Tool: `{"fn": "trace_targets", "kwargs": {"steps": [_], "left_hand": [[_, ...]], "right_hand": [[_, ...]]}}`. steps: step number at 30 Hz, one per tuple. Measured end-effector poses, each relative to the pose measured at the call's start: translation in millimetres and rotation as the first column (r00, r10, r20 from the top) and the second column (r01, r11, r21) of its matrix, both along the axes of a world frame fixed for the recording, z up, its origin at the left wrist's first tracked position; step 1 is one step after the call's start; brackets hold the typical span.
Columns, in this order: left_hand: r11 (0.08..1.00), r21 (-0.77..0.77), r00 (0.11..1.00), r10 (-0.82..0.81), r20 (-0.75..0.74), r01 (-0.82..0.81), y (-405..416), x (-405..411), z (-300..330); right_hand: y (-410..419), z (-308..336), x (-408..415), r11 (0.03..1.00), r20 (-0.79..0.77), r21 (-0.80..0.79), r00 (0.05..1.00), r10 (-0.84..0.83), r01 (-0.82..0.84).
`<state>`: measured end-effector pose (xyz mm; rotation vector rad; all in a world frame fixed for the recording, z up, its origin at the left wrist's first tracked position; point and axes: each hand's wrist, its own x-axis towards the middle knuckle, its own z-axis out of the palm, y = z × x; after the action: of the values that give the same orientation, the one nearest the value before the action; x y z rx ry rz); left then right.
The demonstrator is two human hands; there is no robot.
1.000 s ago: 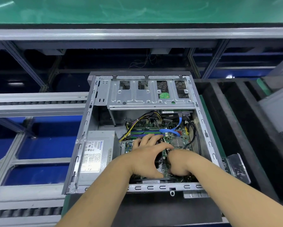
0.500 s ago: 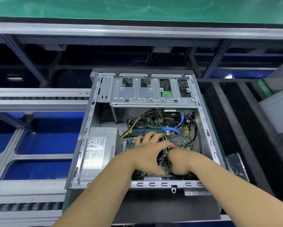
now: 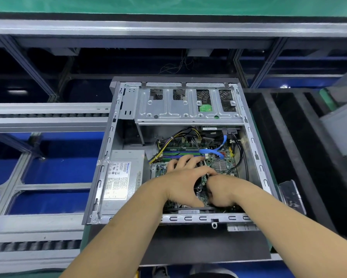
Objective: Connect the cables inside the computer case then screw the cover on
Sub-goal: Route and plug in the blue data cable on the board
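Both hands have barely moved, left hand (image 3: 185, 180) spread on the board (image 3: 218, 164), right hand (image 3: 221, 190) pinching something unseen; press the plug straight down.

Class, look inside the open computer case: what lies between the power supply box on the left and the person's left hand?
In the head view, bare green circuit board separates the power supply from the left hand.

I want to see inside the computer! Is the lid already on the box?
No, the grey metal computer case lies open on top, showing the green circuit board where both hands work.
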<state>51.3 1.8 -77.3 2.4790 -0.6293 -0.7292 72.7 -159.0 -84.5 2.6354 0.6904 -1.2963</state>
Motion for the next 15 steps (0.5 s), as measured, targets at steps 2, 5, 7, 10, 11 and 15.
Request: {"fn": "trace_targets", "kwargs": {"steps": [2, 5, 7, 10, 11, 15], "left_hand": [[1.000, -0.001, 1.000, -0.002, -0.003, 0.002, -0.3, -0.2, 0.2], [1.000, -0.002, 1.000, -0.003, -0.008, 0.003, -0.7, -0.9, 0.3], [1.000, 0.000, 1.000, -0.005, -0.008, 0.005, -0.9, -0.8, 0.3], [1.000, 0.005, 1.000, -0.004, -0.010, 0.004, -0.5, -0.4, 0.6], [1.000, 0.005, 1.000, -0.006, -0.010, 0.006, -0.7, -0.7, 0.8], [1.000, -0.013, 1.000, 0.000, -0.004, 0.000, -0.1, -0.9, 1.4]], "right_hand": [[0.7, 0.3, -0.7, 1.000, -0.012, -0.003, 1.000, -0.002, 0.001], [1.5, 0.3, -1.2, 1.000, -0.044, -0.008, 0.999, 0.001, -0.001], [2.0, -0.1, -1.0, 1.000, -0.068, -0.013, 0.998, 0.006, -0.007], [3.0, -0.9, -0.9, 1.000, -0.103, -0.014, 0.995, 0.009, -0.010], [2.5, -0.6, -1.3, 1.000, -0.102, -0.017, 0.995, 0.011, -0.013], [-0.4, 0.2, -0.5, 1.000, -0.035, 0.004, 0.999, 0.000, 0.000]]}}
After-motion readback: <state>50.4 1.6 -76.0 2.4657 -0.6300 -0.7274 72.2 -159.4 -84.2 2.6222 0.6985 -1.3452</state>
